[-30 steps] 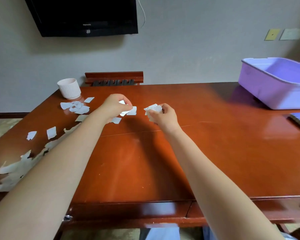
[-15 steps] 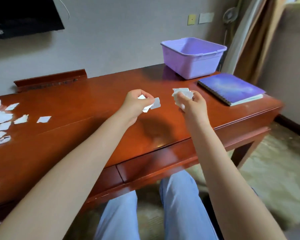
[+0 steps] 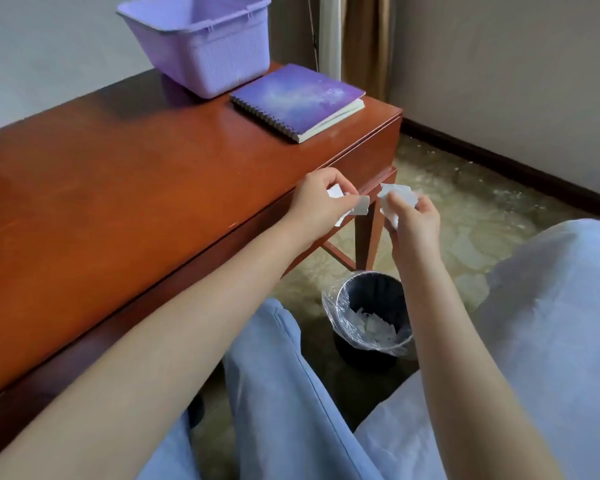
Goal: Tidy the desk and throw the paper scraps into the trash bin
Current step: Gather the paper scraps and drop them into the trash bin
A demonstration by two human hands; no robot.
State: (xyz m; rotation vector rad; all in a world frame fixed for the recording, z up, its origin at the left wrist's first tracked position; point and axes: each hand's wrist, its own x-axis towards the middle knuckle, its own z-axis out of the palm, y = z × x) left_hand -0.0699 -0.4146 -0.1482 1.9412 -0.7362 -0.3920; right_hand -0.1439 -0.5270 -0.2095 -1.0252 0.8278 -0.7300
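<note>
My left hand (image 3: 321,206) is closed on a few white paper scraps (image 3: 361,206) just past the front right corner of the red-brown desk (image 3: 118,188). Close beside it, my right hand (image 3: 413,225) grips more white paper scraps (image 3: 397,195). Both hands hang in the air above and behind the trash bin (image 3: 340,299), a small dark bin with a clear liner on the floor by the desk leg. Several white scraps lie at the bottom of the bin.
A purple plastic tub (image 3: 201,39) stands at the desk's back right, with a purple spiral notebook (image 3: 297,100) in front of it. My legs in light blue trousers (image 3: 281,393) fill the lower view. Patterned carpet (image 3: 465,220) surrounds the bin.
My view has swung right and down, from the scrap-strewn left part of the desk to its right end and the bin. Both hands carried their scraps rightward past the desk's corner.
</note>
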